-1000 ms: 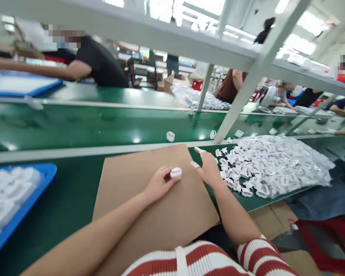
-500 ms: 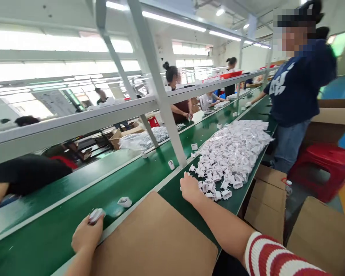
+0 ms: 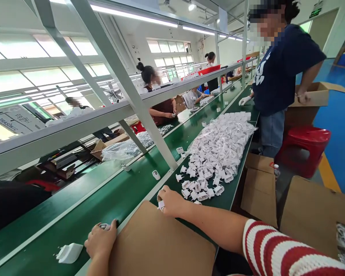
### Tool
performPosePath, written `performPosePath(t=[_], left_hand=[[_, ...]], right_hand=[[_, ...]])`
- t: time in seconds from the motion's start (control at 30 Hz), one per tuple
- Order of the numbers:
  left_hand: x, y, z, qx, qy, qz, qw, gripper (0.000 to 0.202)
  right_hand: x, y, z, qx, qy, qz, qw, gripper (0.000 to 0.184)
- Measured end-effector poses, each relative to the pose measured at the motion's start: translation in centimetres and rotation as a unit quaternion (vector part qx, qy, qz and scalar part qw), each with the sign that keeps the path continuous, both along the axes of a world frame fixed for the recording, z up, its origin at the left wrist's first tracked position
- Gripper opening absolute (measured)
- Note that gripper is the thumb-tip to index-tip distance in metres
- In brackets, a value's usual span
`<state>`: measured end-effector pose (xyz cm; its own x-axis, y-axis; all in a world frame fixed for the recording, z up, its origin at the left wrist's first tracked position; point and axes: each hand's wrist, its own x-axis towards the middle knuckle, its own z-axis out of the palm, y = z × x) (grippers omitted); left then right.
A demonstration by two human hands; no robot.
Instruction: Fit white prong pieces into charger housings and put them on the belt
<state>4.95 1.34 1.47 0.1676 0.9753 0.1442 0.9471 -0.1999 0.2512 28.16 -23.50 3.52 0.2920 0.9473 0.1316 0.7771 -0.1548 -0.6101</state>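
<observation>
My left hand [image 3: 101,240] is closed around a white plug housing [image 3: 105,226] at the near edge of the green conveyor belt [image 3: 123,191]. On the belt just left of that hand lies a white two-pin plug [image 3: 70,253]. My right hand [image 3: 170,202] grips a small white plug part [image 3: 161,205] above the far corner of a brown cardboard sheet [image 3: 161,241]. Beyond this hand, a heap of white plug parts [image 3: 202,180] spreads over the green tabletop, partly under clear plastic.
A slanted grey post [image 3: 158,142] rises between belt and tabletop, carrying a long shelf [image 3: 103,119]. More white pieces [image 3: 156,175] lie along the belt. A co-worker [image 3: 278,73] stands at the right, near a red stool [image 3: 304,149] and cardboard boxes [image 3: 260,191].
My right hand has come back from the heap toward the cardboard with a plug part. The view has turned right. A white plug now lies on the belt left of my left hand.
</observation>
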Motion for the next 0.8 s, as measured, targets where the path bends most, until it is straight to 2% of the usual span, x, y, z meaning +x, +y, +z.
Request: performPosePath(t=[0.07, 0.13, 0.23, 0.33, 0.4, 0.47, 0.53, 0.57, 0.67, 0.73, 0.8], left_hand=[[0.0, 0.2, 0.1, -0.013, -0.018, 0.015, 1.000, 0.091], [0.1, -0.9, 0.5, 0.022, -0.053, 0.013, 0.998, 0.088], [0.6, -5.1, 1.1, 0.067, -0.115, -0.073, 0.988, 0.084], [0.7, -10.7, 1.0, -0.015, -0.210, -0.159, 0.965, 0.077], [0.4, -14.3, 0.6, -0.105, -0.260, -0.188, 0.941, 0.078], [-0.2, -17.2, 0.0, -0.167, -0.287, -0.205, 0.921, 0.080], [-0.7, -19.4, -0.8, -0.198, -0.306, -0.217, 0.905, 0.078], [-0.7, -20.3, -1.2, -0.205, -0.317, -0.225, 0.898, 0.075], [-0.2, -22.3, -2.3, -0.173, -0.342, -0.250, 0.889, 0.065], [0.4, -23.2, -2.6, -0.087, -0.339, -0.249, 0.903, 0.066], [0.7, -23.3, -2.6, -0.053, -0.331, -0.221, 0.916, 0.070]], right_hand=[[-0.4, 0.5, -0.6, 0.030, 0.051, 0.039, 0.998, 0.047], [-0.6, 1.0, -1.2, 0.041, 0.096, 0.061, 0.993, 0.046], [-0.9, 1.3, -1.7, 0.026, 0.153, 0.071, 0.985, 0.043], [-1.2, 1.2, -1.9, 0.001, 0.216, 0.069, 0.974, 0.055], [-1.3, 1.1, -1.8, 0.004, 0.255, 0.063, 0.965, 0.056], [-1.3, 1.2, -1.7, 0.036, 0.284, 0.055, 0.957, 0.053], [-1.3, 1.4, -1.5, 0.072, 0.348, 0.045, 0.934, 0.057], [-1.3, 1.4, -1.5, 0.085, 0.400, 0.036, 0.912, 0.059], [-1.2, 0.9, -1.3, 0.104, 0.544, 0.007, 0.832, 0.051], [-1.1, 0.3, -1.2, 0.076, 0.556, 0.011, 0.827, 0.047], [-0.9, -0.1, -1.0, 0.040, 0.565, 0.024, 0.824, 0.049]])
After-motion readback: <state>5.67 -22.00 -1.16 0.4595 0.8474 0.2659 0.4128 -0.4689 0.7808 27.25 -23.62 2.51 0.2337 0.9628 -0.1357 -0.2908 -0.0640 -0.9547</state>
